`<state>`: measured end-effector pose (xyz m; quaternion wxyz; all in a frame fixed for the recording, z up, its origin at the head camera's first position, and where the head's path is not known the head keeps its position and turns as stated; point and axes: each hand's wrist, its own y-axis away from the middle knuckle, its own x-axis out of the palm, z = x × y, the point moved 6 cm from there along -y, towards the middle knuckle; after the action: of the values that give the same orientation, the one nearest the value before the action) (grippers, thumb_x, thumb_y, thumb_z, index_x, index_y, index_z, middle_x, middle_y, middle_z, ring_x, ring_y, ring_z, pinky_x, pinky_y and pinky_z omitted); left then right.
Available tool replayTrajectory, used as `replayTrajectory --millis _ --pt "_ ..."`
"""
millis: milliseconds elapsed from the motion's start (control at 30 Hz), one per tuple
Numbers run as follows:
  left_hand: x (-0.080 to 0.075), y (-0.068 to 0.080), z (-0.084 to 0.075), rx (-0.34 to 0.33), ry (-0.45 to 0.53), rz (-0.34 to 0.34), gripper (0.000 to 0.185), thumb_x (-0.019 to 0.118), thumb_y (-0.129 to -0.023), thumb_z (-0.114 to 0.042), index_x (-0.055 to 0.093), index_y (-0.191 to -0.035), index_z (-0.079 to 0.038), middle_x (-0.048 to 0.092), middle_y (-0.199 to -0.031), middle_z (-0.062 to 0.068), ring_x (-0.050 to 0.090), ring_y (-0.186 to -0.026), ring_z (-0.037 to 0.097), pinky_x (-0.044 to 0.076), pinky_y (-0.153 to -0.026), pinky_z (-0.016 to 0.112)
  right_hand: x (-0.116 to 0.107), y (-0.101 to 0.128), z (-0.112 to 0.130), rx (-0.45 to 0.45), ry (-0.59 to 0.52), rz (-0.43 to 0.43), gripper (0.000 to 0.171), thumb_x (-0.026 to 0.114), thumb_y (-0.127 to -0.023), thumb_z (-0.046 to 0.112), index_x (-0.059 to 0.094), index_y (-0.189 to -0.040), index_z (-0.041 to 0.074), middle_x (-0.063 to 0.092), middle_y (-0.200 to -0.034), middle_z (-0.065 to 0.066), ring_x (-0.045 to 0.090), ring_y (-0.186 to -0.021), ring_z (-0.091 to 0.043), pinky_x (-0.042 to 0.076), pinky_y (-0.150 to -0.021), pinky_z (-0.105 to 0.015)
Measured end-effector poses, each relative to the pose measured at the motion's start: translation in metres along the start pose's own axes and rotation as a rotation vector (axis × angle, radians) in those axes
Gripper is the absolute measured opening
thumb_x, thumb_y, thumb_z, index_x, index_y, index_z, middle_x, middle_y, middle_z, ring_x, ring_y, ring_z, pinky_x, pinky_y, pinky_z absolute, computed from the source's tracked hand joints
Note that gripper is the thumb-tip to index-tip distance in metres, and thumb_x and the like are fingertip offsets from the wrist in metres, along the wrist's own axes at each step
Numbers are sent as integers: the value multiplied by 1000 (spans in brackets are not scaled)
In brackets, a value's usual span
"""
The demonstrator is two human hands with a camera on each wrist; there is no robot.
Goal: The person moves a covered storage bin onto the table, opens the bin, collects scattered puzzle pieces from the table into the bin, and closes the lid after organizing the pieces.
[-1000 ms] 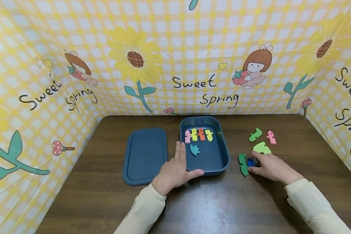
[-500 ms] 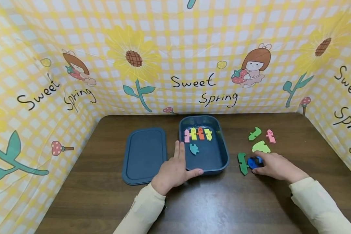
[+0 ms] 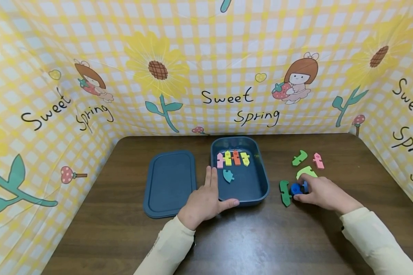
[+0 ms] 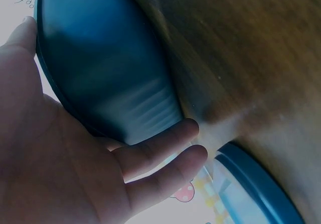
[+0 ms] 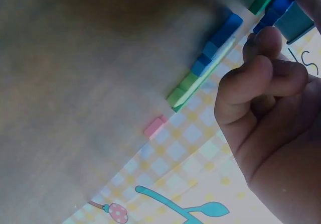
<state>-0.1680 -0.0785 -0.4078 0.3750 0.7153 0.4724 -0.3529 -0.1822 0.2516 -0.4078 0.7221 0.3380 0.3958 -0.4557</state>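
Head view shows the right hand (image 3: 321, 194) pinching a blue puzzle piece (image 3: 297, 188) on the worktop (image 3: 261, 236), right of the blue box (image 3: 259, 191) and just beside a dark green piece (image 3: 285, 193). The left hand (image 3: 204, 200) lies flat, fingers straight, against the box's near left corner. A good lift probably needs a firm fingertip pinch that leaves the green piece undisturbed, while the left hand steadies the box. The backdrop (image 3: 206, 46) behind the box reads "Sweet Spring".
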Motion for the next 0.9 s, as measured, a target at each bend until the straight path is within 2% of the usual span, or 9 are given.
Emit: replayTrajectory --millis 333,467,633,900 --pt "0 1 -1 -5 6 7 122 63 -84 -75 -1 -162 -8 -9 -168 11 60 -67 24 44 -48 36 -9 -4 7 -19 35 -53 50 79 -86 47 60 -108 7 52 -73 2 49 -63 -14 38 -56 -31" --pt "0 0 0 -4 7 8 122 63 -84 -75 -1 -162 -8 -10 -168 11 59 -66 23 44 -48 36 -12 -7 12 -27 40 -70 50 78 -86 50 62 -104 6 51 -69 4 49 -61 -13 39 -55 -30" --pt "1 0 1 2 3 5 122 62 -84 -75 -2 -162 -7 -10 -168 11 57 -62 21 44 -47 36 -16 -9 23 -25 19 -87 56 76 -86 55 64 -107 4 45 -64 3 47 -56 -13 36 -50 -29" --pt "1 0 1 6 9 3 122 62 -84 -75 -2 -162 -8 -10 -168 11 55 -59 20 44 -47 36 -24 -17 42 -60 30 -142 59 76 -84 60 66 -107 6 50 -64 4 49 -57 -12 40 -52 -30"
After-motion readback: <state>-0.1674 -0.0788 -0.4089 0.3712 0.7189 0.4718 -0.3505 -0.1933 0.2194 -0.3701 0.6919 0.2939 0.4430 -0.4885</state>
